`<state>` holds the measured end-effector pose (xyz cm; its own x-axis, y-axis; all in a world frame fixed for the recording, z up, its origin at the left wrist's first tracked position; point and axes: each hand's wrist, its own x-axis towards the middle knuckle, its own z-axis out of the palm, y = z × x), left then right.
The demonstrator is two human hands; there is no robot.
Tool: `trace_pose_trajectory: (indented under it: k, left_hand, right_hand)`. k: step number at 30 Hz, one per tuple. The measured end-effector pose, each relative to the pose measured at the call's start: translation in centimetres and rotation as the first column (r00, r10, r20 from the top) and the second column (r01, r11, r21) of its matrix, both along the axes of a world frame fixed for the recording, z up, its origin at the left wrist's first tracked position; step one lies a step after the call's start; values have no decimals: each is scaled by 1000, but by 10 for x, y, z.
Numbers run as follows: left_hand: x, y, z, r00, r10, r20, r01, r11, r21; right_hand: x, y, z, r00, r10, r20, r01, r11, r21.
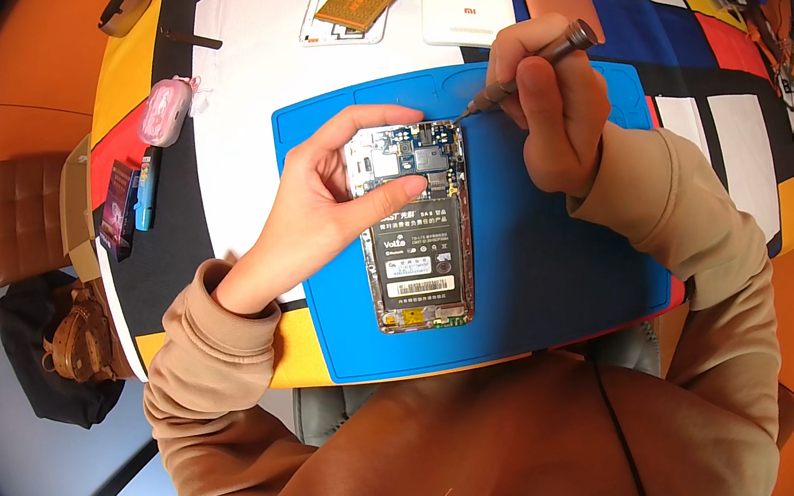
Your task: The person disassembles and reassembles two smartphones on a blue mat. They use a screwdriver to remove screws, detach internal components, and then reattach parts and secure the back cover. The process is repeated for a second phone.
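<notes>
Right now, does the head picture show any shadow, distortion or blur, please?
Head view: a dark shadow falls across the blue mat, right of the opened phone; the patterned tablecloth bends at its edges; black fills the corners; the phone looks fairly sharp.

A slim rectangular smartphone (418, 220), its back cover off, lies lengthwise on the blue rubbery mat (347, 340), baring a blue circuit board (432, 158) at the far end and a flat black battery (414, 243) in the middle. A dark grey metal screwdriver (497, 92) slants down to the phone's far right corner, possibly touching it.
</notes>
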<state>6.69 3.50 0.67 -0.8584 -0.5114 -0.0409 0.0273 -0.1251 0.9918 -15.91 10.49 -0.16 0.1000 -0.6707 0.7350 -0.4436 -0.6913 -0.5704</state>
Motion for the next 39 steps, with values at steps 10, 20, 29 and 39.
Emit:
trace_pose_trajectory:
  k: [10, 20, 29, 39]
  left_hand:
    - [0, 0, -1, 1000, 12, 2, -12, 1000, -19]
    - [-2, 3, -1, 999, 28, 46, -28, 1000, -5]
    - [-1, 4, -1, 998, 22, 58, -20, 999, -28]
    - [-1, 5, 0, 996, 27, 87, -24, 999, -36]
  right_hand:
    - [1, -2, -2, 997, 79, 20, -80, 997, 16]
    - [7, -1, -3, 994, 104, 35, -108, 987, 120]
    - [6, -2, -4, 994, 94, 48, -100, 984, 145]
    - [10, -6, -8, 998, 58, 29, -61, 986, 154]
